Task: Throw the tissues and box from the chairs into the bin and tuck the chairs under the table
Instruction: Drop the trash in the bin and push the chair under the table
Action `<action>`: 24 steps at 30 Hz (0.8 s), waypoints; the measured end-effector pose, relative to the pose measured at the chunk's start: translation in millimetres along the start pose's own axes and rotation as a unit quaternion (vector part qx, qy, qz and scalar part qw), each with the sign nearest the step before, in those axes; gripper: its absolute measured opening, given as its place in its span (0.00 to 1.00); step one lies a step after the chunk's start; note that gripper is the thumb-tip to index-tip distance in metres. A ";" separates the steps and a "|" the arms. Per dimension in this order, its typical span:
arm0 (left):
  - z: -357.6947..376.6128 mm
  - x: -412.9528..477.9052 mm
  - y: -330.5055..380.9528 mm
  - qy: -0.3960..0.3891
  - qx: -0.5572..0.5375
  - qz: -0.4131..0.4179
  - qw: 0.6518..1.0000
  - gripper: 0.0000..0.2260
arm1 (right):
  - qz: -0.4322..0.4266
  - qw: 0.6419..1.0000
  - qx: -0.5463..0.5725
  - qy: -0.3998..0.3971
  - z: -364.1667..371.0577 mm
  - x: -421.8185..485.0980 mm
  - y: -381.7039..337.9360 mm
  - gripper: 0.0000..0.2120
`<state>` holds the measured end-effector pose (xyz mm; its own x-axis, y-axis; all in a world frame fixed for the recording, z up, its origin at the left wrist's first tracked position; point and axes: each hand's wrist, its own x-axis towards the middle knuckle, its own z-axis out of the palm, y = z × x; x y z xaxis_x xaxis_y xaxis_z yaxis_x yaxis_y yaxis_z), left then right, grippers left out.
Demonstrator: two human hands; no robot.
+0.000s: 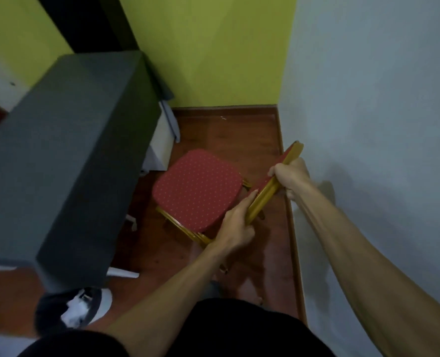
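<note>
The person is standing over a chair (198, 186) with a red dotted seat and a gold frame, and both hands are gripping the top rail of its backrest (273, 181). The left hand (235, 228) is wrapping its fingers round the near end of the rail; the right hand (289, 179) is closing round it further along, close to the pale wall (381, 124). Neither hand is holding anything else. The seat is looking bare, with no tissues or box showing on it, so this appears to be the tucking step for this 1 chair. The chair is sitting on the wooden floor (226, 130) just beside the dark grey table (66, 163), its seat facing the table edge but not yet under it. A bin (84, 307) with something white inside is standing near the table's near corner. The next move probably calls for pushing the chair leftward, keeping its legs sliding straight so the seat goes beneath the tabletop without catching the white table legs (123, 273).
</note>
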<state>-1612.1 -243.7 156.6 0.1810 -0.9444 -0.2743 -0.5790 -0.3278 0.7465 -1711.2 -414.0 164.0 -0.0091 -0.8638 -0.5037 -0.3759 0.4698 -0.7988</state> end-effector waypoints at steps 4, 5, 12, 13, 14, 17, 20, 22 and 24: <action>-21.5 11.6 -11.4 0.028 0.001 -0.033 0.999 0.42 | -0.013 0.998 -0.019 -0.056 32.7 24.9 -8.1 0.33; -29.1 14.7 -14.9 0.039 -0.003 -0.046 0.998 0.42 | -0.016 0.997 -0.025 -0.077 46.4 39.3 -8.7 0.34; -64.5 55.0 -36.4 0.070 -0.015 -0.136 0.988 0.41 | -0.001 0.987 -0.009 -0.163 88.2 28.9 -71.0 0.24; -69.0 62.5 -39.5 0.071 -0.019 -0.147 0.986 0.42 | 0.004 0.984 -0.016 -0.180 93.9 32.8 -78.4 0.23; -73.4 70.2 -41.4 0.071 -0.020 -0.158 0.985 0.42 | 0.006 0.980 -0.028 -0.197 99.6 38.8 -85.9 0.23; -90.5 95.7 -45.6 0.063 -0.039 -0.183 0.980 0.43 | 0.010 0.972 -0.039 -0.229 118.1 58.2 -108.9 0.24; -110.7 120.8 -49.5 0.043 -0.041 -0.189 0.980 0.43 | 0.008 0.969 -0.043 -0.244 136.7 76.1 -131.9 0.26; -123.8 132.4 -51.1 0.032 -0.043 -0.197 0.979 0.43 | 0.008 0.971 -0.044 -0.236 150.8 84.4 -142.2 0.27; -134.9 143.5 -57.4 0.030 -0.046 -0.206 0.977 0.43 | 0.003 0.974 -0.035 -0.225 165.5 92.6 -149.8 0.27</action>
<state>-1445.6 -363.6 156.2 0.4308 -0.7308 -0.5296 -0.3732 -0.6785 0.6327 -1502.4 -534.2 182.6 0.3899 -0.6859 -0.6144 -0.4392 0.4479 -0.7788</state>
